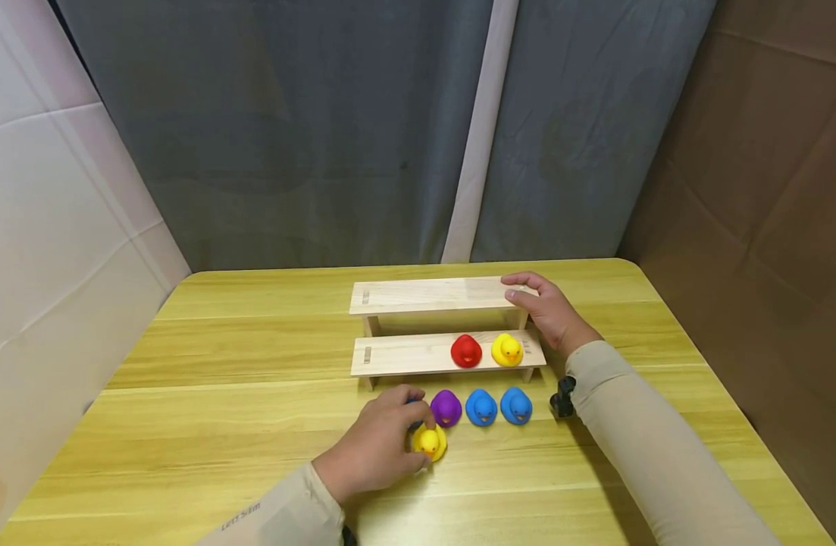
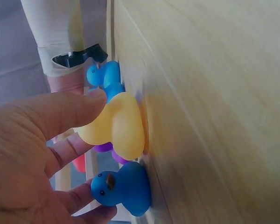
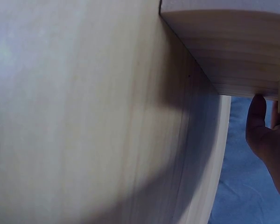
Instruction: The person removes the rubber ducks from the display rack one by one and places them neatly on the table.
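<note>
With the left hand point(image 1: 380, 440): pinching a yellow duck point(image 1: 429, 442) between thumb and fingers, low at the counter point(image 1: 254, 356), just in front of a purple duck point(image 1: 446, 408). With the right hand point(image 1: 549, 312): resting loosely extended fingers on the right end of the upper shelf point(image 1: 427, 296). For good handling: keeping the pinch light, lifting level, steering clear of the neighbouring blue duck point(image 2: 136, 189). Counting: yellow, two, including one standing on the lower shelf point(image 1: 404, 355); red duck point(image 1: 466, 352), one, standing beside the latter; purple, one; blue, three; shelves, two.

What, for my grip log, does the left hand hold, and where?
The nearer yellow duck, by its head; whether the leftmost blue duck is gripped is unclear.
</note>
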The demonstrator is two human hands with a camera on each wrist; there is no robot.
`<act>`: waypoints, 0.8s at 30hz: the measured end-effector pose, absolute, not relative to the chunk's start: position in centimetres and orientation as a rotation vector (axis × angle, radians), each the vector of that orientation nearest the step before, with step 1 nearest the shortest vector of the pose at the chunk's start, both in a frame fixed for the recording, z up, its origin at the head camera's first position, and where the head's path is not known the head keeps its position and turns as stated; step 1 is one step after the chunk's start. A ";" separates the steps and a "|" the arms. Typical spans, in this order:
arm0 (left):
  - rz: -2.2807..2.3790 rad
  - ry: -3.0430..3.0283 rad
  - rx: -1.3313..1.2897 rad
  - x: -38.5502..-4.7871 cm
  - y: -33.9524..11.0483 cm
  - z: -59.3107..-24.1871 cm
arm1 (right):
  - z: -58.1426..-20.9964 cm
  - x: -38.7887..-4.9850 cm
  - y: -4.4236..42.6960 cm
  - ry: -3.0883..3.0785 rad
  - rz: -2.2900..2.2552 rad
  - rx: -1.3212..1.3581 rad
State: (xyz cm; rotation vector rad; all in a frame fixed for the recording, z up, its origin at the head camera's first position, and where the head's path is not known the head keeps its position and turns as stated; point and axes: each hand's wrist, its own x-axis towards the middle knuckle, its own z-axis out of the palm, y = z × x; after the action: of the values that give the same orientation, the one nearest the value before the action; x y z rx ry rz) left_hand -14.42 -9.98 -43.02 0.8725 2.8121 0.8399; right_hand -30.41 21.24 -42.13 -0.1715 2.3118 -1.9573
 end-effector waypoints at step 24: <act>0.834 2.819 0.889 -14.4 -10.1 -42.3 | -42.1 -30.4 21.3 2.319 -1.954 -0.169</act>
State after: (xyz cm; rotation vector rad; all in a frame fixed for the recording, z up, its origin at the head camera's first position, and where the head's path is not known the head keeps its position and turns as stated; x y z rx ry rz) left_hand -14.43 -10.07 -42.33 0.8891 2.8186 0.8341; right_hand -30.44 21.28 -42.13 -0.1695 2.3192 -1.9544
